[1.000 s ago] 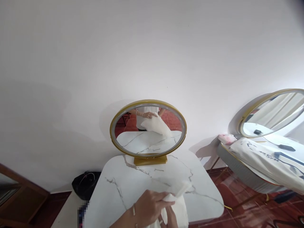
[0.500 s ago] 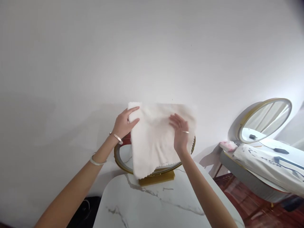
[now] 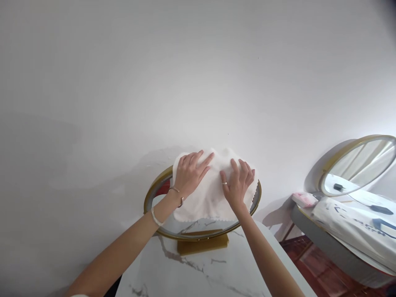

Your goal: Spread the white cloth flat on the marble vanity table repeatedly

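Note:
A white cloth [image 3: 207, 198] with a scalloped edge lies spread over an oval, gold-framed mirror [image 3: 157, 181], hiding most of its glass and its upper rim. My left hand [image 3: 192, 171] rests flat on the upper left of the cloth, fingers stretched out and a little apart. On the upper right of it, my right hand [image 3: 238, 181] lies with spread fingers, a ring on the thumb side. Below the mirror, its gold base [image 3: 202, 245] stands on a white marble-patterned table [image 3: 192, 276].
Behind the mirror rises a plain pale wall [image 3: 185, 82]. To the right, a second table [image 3: 340, 247] bears another oval mirror [image 3: 361, 165], a pink-and-white packet [image 3: 305, 199], a white printed bag [image 3: 349, 227] and a dark corded object [image 3: 381, 209].
The cloth has gone from hanging in front of the mirror to lying against it. My left hand has moved right and down onto the cloth, and my right hand has come down beside it.

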### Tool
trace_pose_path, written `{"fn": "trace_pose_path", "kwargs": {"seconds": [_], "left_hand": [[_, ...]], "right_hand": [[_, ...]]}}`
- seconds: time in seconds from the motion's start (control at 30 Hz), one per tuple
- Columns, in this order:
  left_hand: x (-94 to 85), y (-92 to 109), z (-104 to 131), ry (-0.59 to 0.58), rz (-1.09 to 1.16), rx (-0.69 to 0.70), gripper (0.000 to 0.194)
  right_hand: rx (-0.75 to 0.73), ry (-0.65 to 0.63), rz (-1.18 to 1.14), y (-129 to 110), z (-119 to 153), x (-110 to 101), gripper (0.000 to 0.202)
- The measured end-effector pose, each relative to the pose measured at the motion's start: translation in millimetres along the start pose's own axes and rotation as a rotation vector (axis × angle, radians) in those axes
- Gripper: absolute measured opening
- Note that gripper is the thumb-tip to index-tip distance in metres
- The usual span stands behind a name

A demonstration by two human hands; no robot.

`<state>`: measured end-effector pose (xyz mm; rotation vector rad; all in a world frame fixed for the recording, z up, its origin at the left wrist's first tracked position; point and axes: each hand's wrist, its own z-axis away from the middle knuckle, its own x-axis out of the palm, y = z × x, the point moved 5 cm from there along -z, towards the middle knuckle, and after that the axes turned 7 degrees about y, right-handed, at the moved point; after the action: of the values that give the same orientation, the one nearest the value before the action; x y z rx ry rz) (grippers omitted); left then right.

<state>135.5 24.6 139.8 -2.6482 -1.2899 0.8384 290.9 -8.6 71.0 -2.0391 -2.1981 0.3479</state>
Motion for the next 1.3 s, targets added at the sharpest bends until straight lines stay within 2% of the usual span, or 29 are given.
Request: {"fn": "trace_pose_path", "kwargs": {"seconds": [0.17, 0.27, 0.37, 0.53, 0.73, 0.87, 0.93, 1.03, 1.3], "left_hand": [[31.5, 51, -28, 0.089, 0.027, 0.304, 0.041], [35.7, 60, -30, 0.174, 0.046, 0.347, 0.037], [25.4, 46, -23, 0.231, 0.067, 0.281, 0.035], [-1.0, 5, -1, 0.282, 0.081, 0.113, 0.034], [-22.8, -48, 55, 0.367, 0.124, -0.198, 0.035], [-26.5, -72, 92, 0.348, 0.148, -0.404, 0.037], [-25.9, -77, 100, 0.331, 0.153, -0.451, 0.039], [-23.2, -72, 96, 0.324, 0.148, -0.429, 0.040], [-11.2, -40, 48, 0.355, 0.045, -0.229, 0.036]], "right_hand": [[0.233, -0.015, -0.019, 40, 33, -8, 0.056], [0.256, -0.070, -0.028, 49, 42, -8, 0.061], [0.168, -0.081, -0.018, 39, 35, -5, 0.064], [-0.009, -0.007, -0.022, 2, 14, 6, 0.063], [-0.267, -0.005, -0.101, -58, 2, 20, 0.064], [-0.386, -0.017, -0.145, -89, 3, 26, 0.061], [-0.412, -0.018, -0.150, -95, 5, 28, 0.061], [-0.407, -0.010, -0.140, -90, 7, 30, 0.061], [-0.311, -0.012, -0.043, -43, -1, 24, 0.064]]}}
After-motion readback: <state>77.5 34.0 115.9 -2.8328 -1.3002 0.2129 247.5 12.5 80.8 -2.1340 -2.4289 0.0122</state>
